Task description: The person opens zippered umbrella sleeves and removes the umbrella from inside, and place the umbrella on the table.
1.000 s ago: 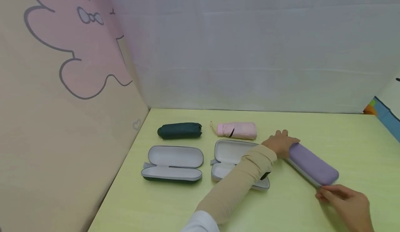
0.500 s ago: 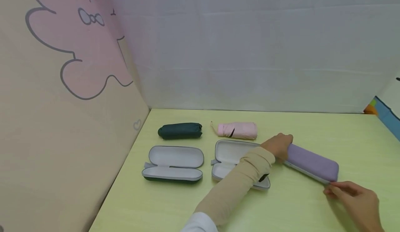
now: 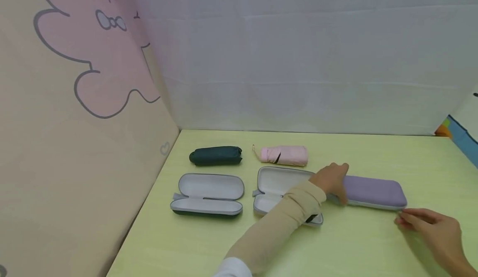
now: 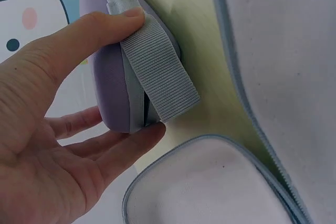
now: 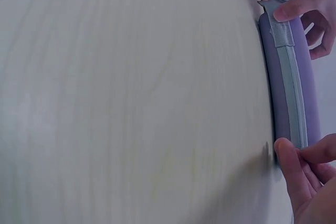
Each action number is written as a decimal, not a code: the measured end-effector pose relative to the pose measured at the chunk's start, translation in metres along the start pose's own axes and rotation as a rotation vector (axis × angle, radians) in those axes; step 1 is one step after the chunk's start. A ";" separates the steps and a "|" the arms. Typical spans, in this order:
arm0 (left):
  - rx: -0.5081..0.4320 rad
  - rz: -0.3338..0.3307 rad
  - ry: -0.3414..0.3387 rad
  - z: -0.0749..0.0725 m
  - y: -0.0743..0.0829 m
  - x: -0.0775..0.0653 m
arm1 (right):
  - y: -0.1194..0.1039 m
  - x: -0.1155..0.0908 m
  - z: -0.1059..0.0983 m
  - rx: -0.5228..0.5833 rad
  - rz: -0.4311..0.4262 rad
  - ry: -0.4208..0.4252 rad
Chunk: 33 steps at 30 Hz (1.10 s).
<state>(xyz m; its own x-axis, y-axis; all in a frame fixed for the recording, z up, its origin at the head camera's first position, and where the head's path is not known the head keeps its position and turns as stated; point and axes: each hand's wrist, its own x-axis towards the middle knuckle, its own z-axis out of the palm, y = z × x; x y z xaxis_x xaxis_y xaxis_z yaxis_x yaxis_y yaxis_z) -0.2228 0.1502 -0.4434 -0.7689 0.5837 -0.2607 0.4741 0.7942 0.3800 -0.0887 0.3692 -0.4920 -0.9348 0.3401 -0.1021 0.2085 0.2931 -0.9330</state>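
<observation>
A closed purple zip case (image 3: 375, 191) lies lengthwise at the right of the table. My left hand (image 3: 332, 181) grips its left end; in the left wrist view the thumb presses a grey ribbed strap (image 4: 160, 64) and the other fingers reach under the case. My right hand (image 3: 435, 231) is at the near right corner, thumb and fingertips pinching at the end of the grey zipper (image 5: 293, 87). The fingers hide what exactly they pinch there. Partly under my left forearm, an open pale-lined case (image 3: 278, 179) lies beside the purple one.
Another open case (image 3: 210, 186), dark green outside, lies at the left. Behind the open cases are a folded dark green umbrella (image 3: 215, 156) and a folded pink umbrella (image 3: 285, 155) with a cord. A white cloth wall (image 3: 298, 61) stands along the back edge.
The purple case has turned from slanting to nearly parallel with the table's back edge. My right hand has moved right and slightly away with its corner; my left hand has shifted slightly nearer me.
</observation>
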 end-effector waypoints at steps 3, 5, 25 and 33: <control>-0.004 -0.022 0.016 0.003 0.002 -0.002 | 0.000 0.003 -0.001 0.049 0.019 -0.003; -0.003 -0.024 0.028 0.004 0.002 -0.003 | 0.000 0.004 -0.001 0.101 0.029 -0.002; -0.050 -0.059 0.084 0.002 0.004 -0.013 | -0.001 0.001 0.005 0.275 0.013 -0.067; -0.051 -0.061 0.089 0.004 0.003 -0.011 | 0.000 0.000 0.006 0.308 0.013 -0.076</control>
<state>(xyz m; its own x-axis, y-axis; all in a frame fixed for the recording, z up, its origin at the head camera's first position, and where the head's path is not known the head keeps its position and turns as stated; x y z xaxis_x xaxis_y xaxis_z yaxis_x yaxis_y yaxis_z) -0.2110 0.1468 -0.4423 -0.8319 0.5154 -0.2055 0.4047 0.8170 0.4108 -0.0908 0.3641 -0.4937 -0.9540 0.2705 -0.1296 0.1347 0.0004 -0.9909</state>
